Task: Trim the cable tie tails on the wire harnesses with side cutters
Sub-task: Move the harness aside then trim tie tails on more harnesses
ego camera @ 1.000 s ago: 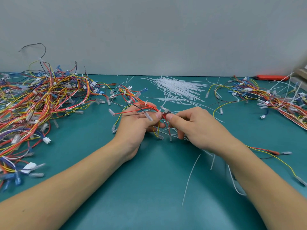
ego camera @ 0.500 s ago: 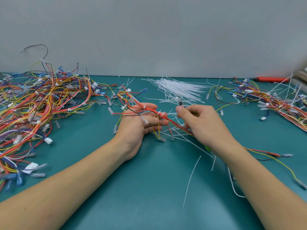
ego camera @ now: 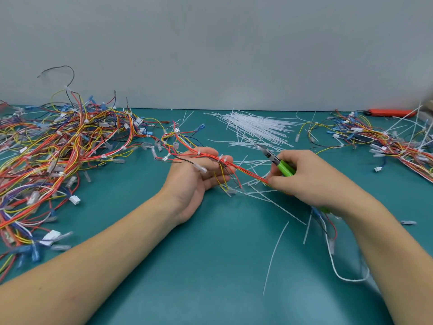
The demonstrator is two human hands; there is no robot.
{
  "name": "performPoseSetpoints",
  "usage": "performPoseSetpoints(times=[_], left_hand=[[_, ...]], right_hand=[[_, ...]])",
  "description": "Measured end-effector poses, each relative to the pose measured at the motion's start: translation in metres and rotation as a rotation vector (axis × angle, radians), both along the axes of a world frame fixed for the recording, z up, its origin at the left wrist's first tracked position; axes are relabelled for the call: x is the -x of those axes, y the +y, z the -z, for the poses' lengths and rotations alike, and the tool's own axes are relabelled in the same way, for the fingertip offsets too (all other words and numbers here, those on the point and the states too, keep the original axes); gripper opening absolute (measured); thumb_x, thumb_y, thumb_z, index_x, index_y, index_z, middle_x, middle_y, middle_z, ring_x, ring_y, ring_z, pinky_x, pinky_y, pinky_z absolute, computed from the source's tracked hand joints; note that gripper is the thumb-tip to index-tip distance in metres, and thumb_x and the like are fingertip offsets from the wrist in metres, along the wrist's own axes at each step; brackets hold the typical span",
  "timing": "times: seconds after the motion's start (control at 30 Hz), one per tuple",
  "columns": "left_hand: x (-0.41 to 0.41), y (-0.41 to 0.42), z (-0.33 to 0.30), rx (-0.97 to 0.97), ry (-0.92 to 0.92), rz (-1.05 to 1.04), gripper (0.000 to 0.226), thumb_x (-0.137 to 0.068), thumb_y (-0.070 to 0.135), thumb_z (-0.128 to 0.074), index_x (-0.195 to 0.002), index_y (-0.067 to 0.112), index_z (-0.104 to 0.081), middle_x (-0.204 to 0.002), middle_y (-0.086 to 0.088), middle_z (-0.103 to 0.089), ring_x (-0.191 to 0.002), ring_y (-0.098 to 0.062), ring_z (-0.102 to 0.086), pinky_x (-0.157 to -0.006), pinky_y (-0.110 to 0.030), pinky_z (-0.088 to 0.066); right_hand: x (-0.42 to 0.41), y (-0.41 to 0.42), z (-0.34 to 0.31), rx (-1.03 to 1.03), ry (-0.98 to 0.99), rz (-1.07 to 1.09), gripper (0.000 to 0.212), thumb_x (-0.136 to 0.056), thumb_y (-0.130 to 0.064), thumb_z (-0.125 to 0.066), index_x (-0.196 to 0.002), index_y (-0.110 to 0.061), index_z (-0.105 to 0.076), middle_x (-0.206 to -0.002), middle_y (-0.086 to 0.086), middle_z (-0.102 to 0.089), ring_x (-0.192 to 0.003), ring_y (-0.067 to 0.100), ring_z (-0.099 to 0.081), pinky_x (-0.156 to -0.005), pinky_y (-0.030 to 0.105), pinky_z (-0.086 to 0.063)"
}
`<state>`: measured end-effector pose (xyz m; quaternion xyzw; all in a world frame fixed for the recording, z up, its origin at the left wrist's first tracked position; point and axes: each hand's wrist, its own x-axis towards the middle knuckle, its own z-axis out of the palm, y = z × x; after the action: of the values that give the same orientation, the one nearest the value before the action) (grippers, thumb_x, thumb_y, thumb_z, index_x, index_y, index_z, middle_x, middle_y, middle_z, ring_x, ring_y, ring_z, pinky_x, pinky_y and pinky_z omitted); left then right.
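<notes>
A wire harness (ego camera: 248, 171) of red, yellow and black wires stretches between my two hands above the teal table. My left hand (ego camera: 199, 174) lies palm up with the harness across its relaxed fingers; a white cable tie (ego camera: 221, 158) sits on the bundle at my fingertips. My right hand (ego camera: 304, 177) grips green-handled side cutters (ego camera: 282, 165), whose metal jaws point up and left, and also pinches the harness at its lower right. I cannot tell whether the jaws are closed.
A big tangle of harnesses (ego camera: 54, 156) covers the left of the table. Another harness pile (ego camera: 384, 141) lies at the right. Loose white cable ties (ego camera: 260, 127) are heaped at centre back, cut tails (ego camera: 274, 254) lie in front, and a red tool (ego camera: 389, 112) rests by the wall.
My hands have pulled apart. The right hand moved right along the harness, stretching it out, and the green cutter handles now show. My left hand has opened out under the bundle.
</notes>
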<state>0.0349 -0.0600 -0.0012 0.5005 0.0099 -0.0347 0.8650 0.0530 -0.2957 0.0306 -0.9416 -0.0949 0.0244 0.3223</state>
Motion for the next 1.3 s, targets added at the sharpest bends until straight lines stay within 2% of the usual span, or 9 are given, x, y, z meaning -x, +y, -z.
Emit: performPoseSetpoints(times=[0.13,0.2,0.37,0.47,0.6,0.77,0.97,1.1,1.3], left_hand=[[-0.005,0.003,0.000,0.057,0.040,-0.023,0.028,-0.088,-0.012,-0.047,-0.093,0.014,-0.058,-0.098,-0.018,-0.077,-0.079,-0.031,-0.077,-0.070,-0.033,-0.063],[-0.008,0.007,-0.001,0.093,0.072,-0.041,0.028,-0.088,-0.010,-0.046,-0.095,0.015,-0.056,-0.097,-0.015,-0.078,-0.078,-0.028,-0.077,-0.069,-0.032,-0.062],[-0.012,0.012,-0.002,0.145,0.110,-0.065,0.027,-0.087,-0.009,-0.044,-0.094,0.015,-0.056,-0.091,-0.011,-0.077,-0.075,-0.027,-0.076,-0.066,-0.032,-0.062],[-0.013,0.013,-0.003,0.125,0.105,-0.079,0.027,-0.087,-0.009,-0.045,-0.095,0.013,-0.058,-0.082,-0.008,-0.074,-0.074,-0.027,-0.076,-0.067,-0.033,-0.062],[-0.013,0.015,-0.005,0.146,0.112,-0.059,0.028,-0.088,-0.009,-0.046,-0.100,0.012,-0.060,-0.078,-0.008,-0.073,-0.075,-0.027,-0.076,-0.069,-0.033,-0.063],[-0.013,0.016,-0.004,0.172,0.112,-0.039,0.025,-0.089,-0.007,-0.049,-0.101,0.011,-0.060,-0.082,-0.008,-0.074,-0.080,-0.027,-0.077,-0.070,-0.033,-0.063],[-0.012,0.015,-0.003,0.145,0.078,0.013,0.019,-0.084,0.002,-0.063,-0.100,0.013,-0.062,-0.087,-0.007,-0.076,-0.087,-0.026,-0.077,-0.074,-0.033,-0.063],[-0.012,0.013,-0.002,0.118,0.058,-0.007,0.034,-0.071,0.010,-0.076,-0.101,0.015,-0.062,-0.090,-0.005,-0.077,-0.087,-0.025,-0.077,-0.073,-0.031,-0.062],[-0.011,0.011,0.000,0.096,0.060,-0.052,0.038,-0.071,0.007,-0.080,-0.104,0.015,-0.062,-0.092,-0.007,-0.078,-0.086,-0.024,-0.078,-0.071,-0.029,-0.061]], right_hand=[[-0.001,-0.008,-0.003,-0.075,0.065,-0.057,0.013,-0.080,-0.031,-0.081,-0.085,-0.031,-0.069,-0.079,-0.006,-0.073,-0.076,0.024,-0.066,-0.079,0.044,-0.057],[0.000,-0.009,-0.004,-0.070,0.090,-0.086,0.017,-0.078,-0.032,-0.082,-0.088,-0.036,-0.069,-0.084,-0.007,-0.075,-0.084,0.025,-0.069,-0.082,0.044,-0.058],[-0.005,-0.010,0.003,-0.072,0.043,-0.061,0.012,-0.084,-0.026,-0.076,-0.086,-0.036,-0.071,-0.069,-0.009,-0.067,-0.057,0.008,-0.057,-0.063,0.032,-0.050],[-0.008,-0.012,0.006,-0.122,0.016,-0.036,0.009,-0.086,-0.026,-0.076,-0.086,-0.034,-0.072,-0.064,-0.011,-0.062,-0.050,0.002,-0.048,-0.058,0.027,-0.042],[-0.009,-0.011,0.006,-0.190,-0.025,-0.005,0.013,-0.086,-0.027,-0.077,-0.088,-0.038,-0.071,-0.063,-0.010,-0.059,-0.054,0.008,-0.047,-0.058,0.028,-0.040],[-0.010,-0.010,0.006,-0.268,-0.076,0.036,0.011,-0.086,-0.023,-0.075,-0.086,-0.034,-0.072,-0.074,0.005,-0.067,-0.057,0.010,-0.048,-0.060,0.030,-0.040],[-0.011,-0.010,0.009,-0.260,-0.109,0.087,0.014,-0.086,-0.024,-0.075,-0.085,-0.037,-0.072,-0.072,0.001,-0.067,-0.059,0.012,-0.050,-0.061,0.032,-0.043],[-0.011,-0.009,0.010,-0.247,-0.115,0.101,0.013,-0.086,-0.024,-0.074,-0.085,-0.036,-0.072,-0.067,-0.003,-0.065,-0.059,0.012,-0.049,-0.060,0.031,-0.043],[-0.009,-0.005,0.011,-0.168,-0.174,0.127,0.007,-0.087,-0.025,-0.072,-0.082,-0.030,-0.072,-0.063,-0.008,-0.062,-0.056,0.011,-0.048,-0.056,0.029,-0.042]])
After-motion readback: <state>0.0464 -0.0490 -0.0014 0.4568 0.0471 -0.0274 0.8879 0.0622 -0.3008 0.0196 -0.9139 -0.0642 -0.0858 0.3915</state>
